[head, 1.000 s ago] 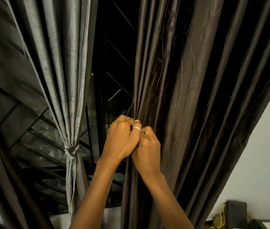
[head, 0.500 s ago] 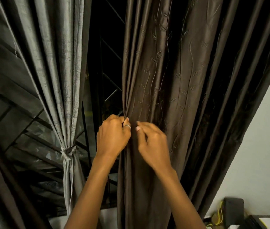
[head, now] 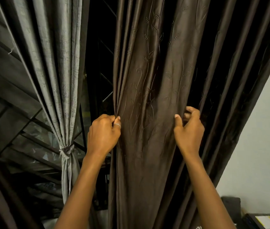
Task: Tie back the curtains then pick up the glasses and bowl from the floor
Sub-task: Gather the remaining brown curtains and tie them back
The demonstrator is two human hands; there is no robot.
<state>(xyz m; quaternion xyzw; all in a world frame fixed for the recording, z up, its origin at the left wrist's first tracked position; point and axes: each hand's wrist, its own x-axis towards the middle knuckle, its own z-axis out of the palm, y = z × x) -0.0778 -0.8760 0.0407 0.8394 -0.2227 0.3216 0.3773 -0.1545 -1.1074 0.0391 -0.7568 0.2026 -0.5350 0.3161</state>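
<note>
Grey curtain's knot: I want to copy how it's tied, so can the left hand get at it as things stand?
Probably yes: the knot hangs beside the left hand, nothing between, though it must first release the brown curtain.

Two bare forearms are seen, with no sleeves, watch or bracelets worn. A thin silver ring (head: 117, 125) is worn on a finger of the left hand (head: 103, 134). No ring is seen on the right hand (head: 189, 131); pale, unpainted nails are shown

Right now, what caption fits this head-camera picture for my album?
Both hands, left and right, gather the brown curtain beside the already tied grey curtain.
</note>
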